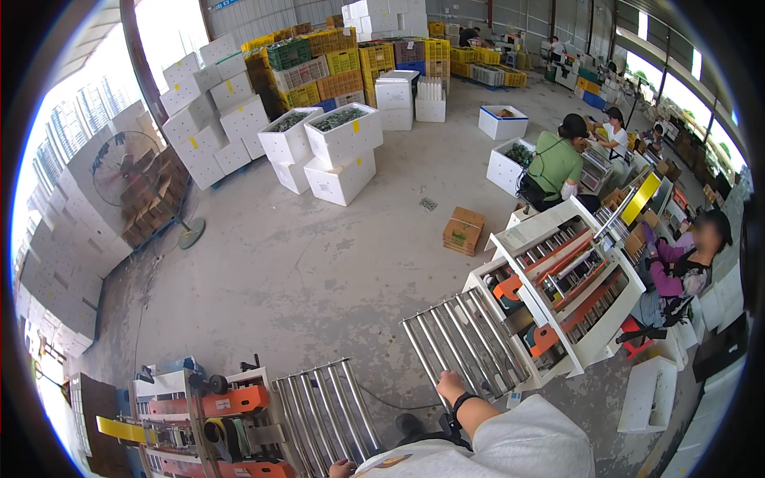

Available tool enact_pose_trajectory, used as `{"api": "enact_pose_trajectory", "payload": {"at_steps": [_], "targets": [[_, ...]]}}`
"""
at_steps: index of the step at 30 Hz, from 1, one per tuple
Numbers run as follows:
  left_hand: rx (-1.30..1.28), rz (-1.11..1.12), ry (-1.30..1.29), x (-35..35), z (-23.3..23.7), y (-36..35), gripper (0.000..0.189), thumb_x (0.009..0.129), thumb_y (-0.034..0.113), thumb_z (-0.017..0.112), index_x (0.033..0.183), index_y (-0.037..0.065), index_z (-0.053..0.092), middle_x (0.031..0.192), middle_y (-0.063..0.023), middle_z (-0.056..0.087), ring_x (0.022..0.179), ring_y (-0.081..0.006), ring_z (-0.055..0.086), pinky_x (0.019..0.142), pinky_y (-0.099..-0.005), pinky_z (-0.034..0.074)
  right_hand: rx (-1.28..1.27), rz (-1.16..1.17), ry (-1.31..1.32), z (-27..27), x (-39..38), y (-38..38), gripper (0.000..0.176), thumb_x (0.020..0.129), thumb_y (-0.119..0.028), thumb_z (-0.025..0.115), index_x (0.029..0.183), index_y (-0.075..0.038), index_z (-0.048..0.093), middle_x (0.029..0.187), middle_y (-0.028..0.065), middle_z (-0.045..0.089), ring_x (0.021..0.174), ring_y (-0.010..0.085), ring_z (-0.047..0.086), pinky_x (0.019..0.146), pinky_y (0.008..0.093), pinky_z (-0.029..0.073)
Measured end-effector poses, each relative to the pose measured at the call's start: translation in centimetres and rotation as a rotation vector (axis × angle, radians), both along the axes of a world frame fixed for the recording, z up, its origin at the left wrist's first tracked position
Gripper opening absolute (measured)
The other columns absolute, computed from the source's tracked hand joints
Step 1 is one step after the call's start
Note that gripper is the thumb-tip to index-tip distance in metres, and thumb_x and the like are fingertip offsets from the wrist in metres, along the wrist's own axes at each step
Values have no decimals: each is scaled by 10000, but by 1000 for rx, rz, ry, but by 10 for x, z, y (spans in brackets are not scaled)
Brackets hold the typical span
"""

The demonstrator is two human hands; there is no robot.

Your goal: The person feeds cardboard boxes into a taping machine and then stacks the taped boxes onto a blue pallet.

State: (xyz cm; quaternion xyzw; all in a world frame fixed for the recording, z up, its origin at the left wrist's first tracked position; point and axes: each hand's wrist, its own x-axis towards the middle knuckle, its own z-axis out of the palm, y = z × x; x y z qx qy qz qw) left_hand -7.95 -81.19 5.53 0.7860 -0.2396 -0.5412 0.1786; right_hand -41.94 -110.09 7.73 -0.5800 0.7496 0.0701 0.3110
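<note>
A: Where's the right roller section [466,342] relative to the hands?

B: Directly ahead of the right hand [451,387]. The hand sits on its near side rail, touching. The section's long axis runs from the free end on the left, up and right into the white sealing machine [558,231]. The rollers lie across that axis, pointing away from the person.

A: Fingers?

B: Right fingers are curled at the rail. Can't tell if they grip it or just rest there. There's a dark band [462,402] on that wrist.

A: Left hand [343,468]?

B: Cut off by the bottom edge, so I can't tell its finger state. It's just beside the near edge of the left roller section [327,414], which feeds a second machine [207,422] with orange parts further left. The right hand is clearly the nearer one to the right section.

A: Gap between the sections?

B: Apart, with bare floor [319,263] between their ends.

A: Any readable labels?

B: No. There are yellow tags [355,126] on the white foam boxes [343,163], but the print's too small. A brown carton [463,231] on the floor has no legible text. A person in a green top [555,163] works beyond the sealing machine.
</note>
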Motion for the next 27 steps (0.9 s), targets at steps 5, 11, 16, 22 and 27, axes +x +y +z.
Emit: {"api": "enact_pose_trajectory", "payload": {"at_steps": [5,11,16,22,27], "targets": [[55,-12,-58,-4,5,-2,336,748,262,602,980,23,641,893,-94,652,846,-158,613,764,-269,466,4,-5,51,8,3,1,337,780,-225,577,1094,-107,553,1149,153,492,1089,316,471,903,422,397],[57,99,-39,-3,-9,5,354,733,224,639,1018,13,627,914,-99,652,843,-171,619,755,-273,475,-6,-5,-14,16,-1,5,327,778,-203,571,1088,-100,557,1131,158,511,1071,310,488,897,406,404],[47,152,2,6,-43,20,393,739,217,658,1060,-1,601,913,-106,649,827,-177,622,736,-275,485,-86,11,-41,-6,-4,7,306,753,-148,579,1055,-95,585,1110,187,517,1049,320,499,892,395,413],[54,168,20,5,-46,24,404,746,215,655,1074,-11,589,927,-111,645,822,-180,623,731,-278,488,-42,-8,-33,6,1,5,325,742,-148,590,1063,-107,581,1121,168,519,1046,318,502,892,391,413],[58,138,14,7,-47,24,395,752,234,647,1069,3,596,938,-100,644,838,-171,618,745,-270,481,-28,10,-25,0,3,5,349,719,-147,613,1064,-111,575,1120,154,523,1047,317,504,894,385,413]]}}
